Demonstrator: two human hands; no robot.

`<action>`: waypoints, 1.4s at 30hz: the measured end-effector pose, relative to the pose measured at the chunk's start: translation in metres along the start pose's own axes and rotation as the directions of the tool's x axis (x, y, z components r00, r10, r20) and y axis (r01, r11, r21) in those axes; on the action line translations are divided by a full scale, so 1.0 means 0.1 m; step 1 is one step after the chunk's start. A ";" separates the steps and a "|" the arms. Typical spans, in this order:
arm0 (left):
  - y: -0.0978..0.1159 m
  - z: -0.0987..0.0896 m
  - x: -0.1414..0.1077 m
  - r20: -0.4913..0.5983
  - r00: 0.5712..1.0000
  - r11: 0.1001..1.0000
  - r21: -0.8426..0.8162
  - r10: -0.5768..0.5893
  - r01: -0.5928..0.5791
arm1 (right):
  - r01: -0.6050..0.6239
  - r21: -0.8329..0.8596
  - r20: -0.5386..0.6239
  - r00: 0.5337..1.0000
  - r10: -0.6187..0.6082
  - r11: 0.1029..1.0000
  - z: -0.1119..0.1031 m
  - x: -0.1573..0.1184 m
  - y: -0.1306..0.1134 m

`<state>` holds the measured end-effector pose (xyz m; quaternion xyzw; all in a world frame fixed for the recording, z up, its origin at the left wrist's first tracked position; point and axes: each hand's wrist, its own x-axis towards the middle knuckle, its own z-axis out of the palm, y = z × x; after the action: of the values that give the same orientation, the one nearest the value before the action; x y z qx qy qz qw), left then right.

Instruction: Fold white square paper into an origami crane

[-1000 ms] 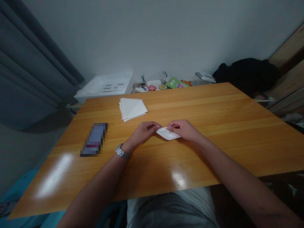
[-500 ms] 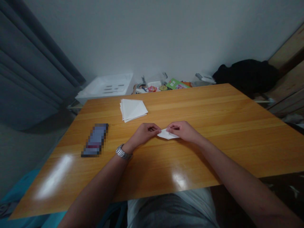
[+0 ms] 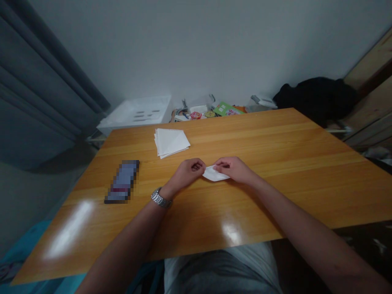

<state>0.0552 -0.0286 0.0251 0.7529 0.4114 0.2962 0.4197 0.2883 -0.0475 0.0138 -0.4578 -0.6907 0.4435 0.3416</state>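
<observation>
Leftmost, a grey curtain hangs beside the wall, and a turquoise item shows below, partly hidden by the wooden table. On the left part of the tabletop lies a phone, its screen pixelated, well apart from both hands. Past the far edge sits a white tray with slots in it. On the table, nearer than the tray, loose white sheets overlap in a stack, beyond the left hand and apart from it. That hand, with a metal watch at its wrist, has its fingers curled, thumb and forefinger pinching the left corner of the folded paper. The paper is between the hands, over the middle of the table. Beyond the far edge are small packets and a green booklet. The right hand grasps the paper's right part, thumb on top; its fingers and thumb hide some of that end. Farther right, a black cloth lies heaped behind the table, near wooden boards.
</observation>
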 end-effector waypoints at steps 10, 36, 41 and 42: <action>0.02 0.06 0.02 -0.160 0.987 0.999 -0.032 0.010 -0.015 | -0.014 0.105 -0.086 0.996 0.023 0.994 0.10 0.02 0.02; 0.05 0.11 -0.07 0.059 0.995 0.991 -0.099 -0.080 0.085 | -0.093 0.330 -0.126 0.982 0.142 0.939 0.19 0.03 0.01; 0.05 0.07 -0.05 -0.027 0.999 0.999 0.033 -0.029 0.030 | 0.013 0.130 -0.186 0.982 0.011 0.991 0.16 0.04 0.07; 0.07 0.06 -0.05 -0.037 0.999 0.998 0.056 -0.008 0.010 | 0.040 0.087 -0.206 0.978 -0.021 0.995 0.16 0.04 0.07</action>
<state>0.0603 -0.0372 0.0279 0.7570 0.4307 0.2963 0.3920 0.2752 -0.0473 0.0019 -0.4744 -0.6378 0.4197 0.4382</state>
